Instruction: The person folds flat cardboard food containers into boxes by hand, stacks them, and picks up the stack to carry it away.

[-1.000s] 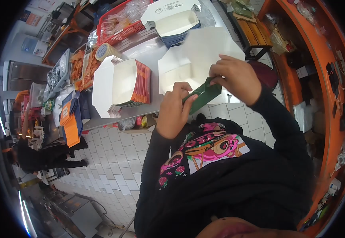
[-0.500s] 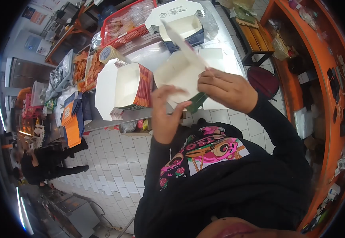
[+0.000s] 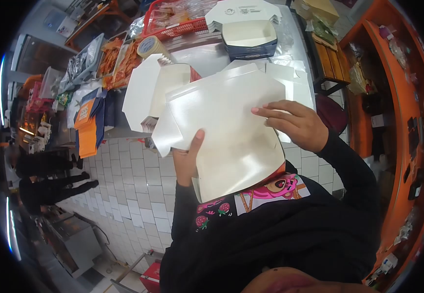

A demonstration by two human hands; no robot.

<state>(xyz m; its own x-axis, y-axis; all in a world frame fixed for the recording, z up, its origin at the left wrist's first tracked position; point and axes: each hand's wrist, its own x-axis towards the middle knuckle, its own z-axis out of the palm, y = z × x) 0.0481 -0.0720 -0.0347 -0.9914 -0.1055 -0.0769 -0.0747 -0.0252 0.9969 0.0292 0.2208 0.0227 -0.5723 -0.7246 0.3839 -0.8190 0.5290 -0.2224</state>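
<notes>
A partly folded paper food box (image 3: 226,117), white inside with a strip of orange outside at its lower right, is spread out in front of my chest. My left hand (image 3: 188,158) grips its left side, thumb on the white face and the other fingers hidden beneath. My right hand (image 3: 297,123) reaches over the right side with fingers stretched out on the white surface; its thumb is hidden. Close to my left hand, on the table, stands a stack of nested open boxes (image 3: 146,93), partly covered by the held box. Flat white sheets (image 3: 295,88) lie beyond my right hand.
Nested dark blue boxes (image 3: 249,44) stand at the table's far end, beside a red basket (image 3: 175,30) of wrapped items. A tape roll (image 3: 152,46) and orange folded packaging (image 3: 89,129) are on the left. Orange shelving (image 3: 385,58) lines the right. Two people in dark clothes stand far left.
The box with a green outside is out of my hands. A larger white, unfolded box with an orange outside is now in front of me, and my right hand has flattened out over it.
</notes>
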